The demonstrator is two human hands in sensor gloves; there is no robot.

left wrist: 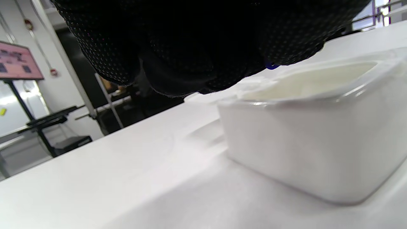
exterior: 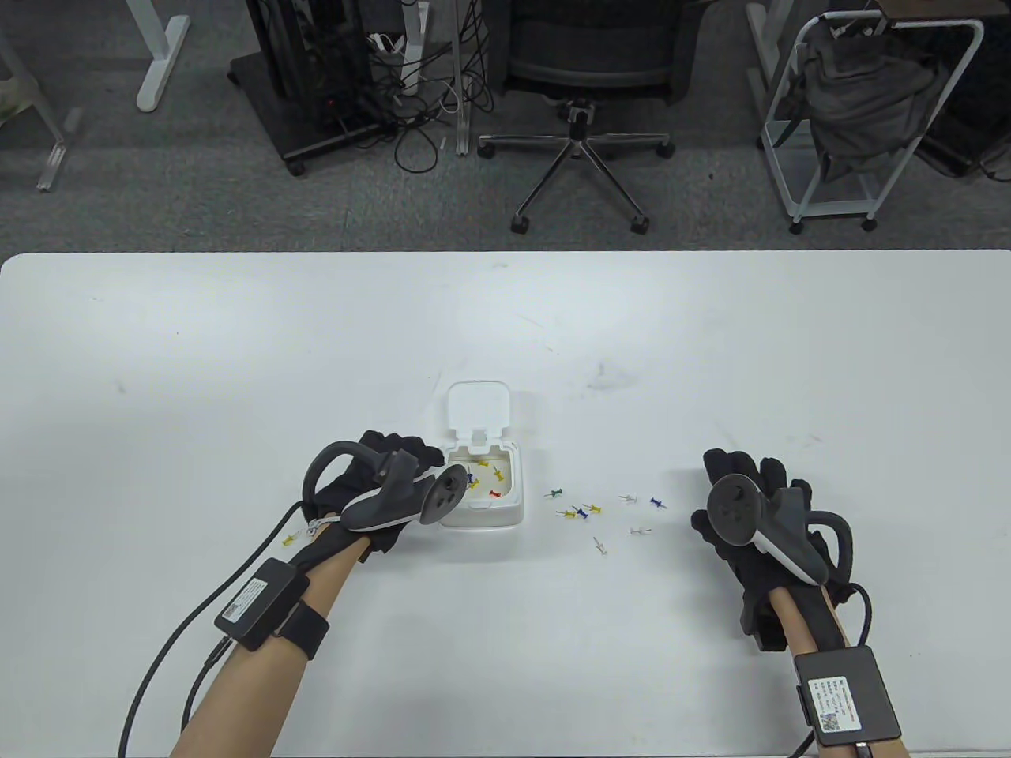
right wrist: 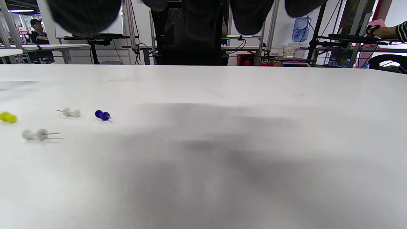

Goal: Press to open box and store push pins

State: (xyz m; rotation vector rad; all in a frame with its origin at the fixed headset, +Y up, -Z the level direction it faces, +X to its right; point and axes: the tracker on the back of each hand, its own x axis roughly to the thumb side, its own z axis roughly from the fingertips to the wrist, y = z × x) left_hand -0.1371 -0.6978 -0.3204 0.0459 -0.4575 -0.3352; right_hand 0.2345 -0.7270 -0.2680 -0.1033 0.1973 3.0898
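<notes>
Box open, pins going in.
Your left hand (exterior: pixel 379 493) fingers pinch a blue pin (left wrist: pixel 272 66) over the box (exterior: pixel 483 496); right hand (exterior: pixel 746 513) fingers rest loose. Next grab pins (exterior: pixel 600 513) at three o'clock.

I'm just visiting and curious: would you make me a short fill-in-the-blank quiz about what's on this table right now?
1. The lid of the white box is ____.
2. The pin lying alone beside the left hand is ____ in colour.
3. The loose pins lie between the box and the ____ hand.
4. The pin nearest the box's right wall is ____.

Missing words: open; yellow; right; red
</notes>
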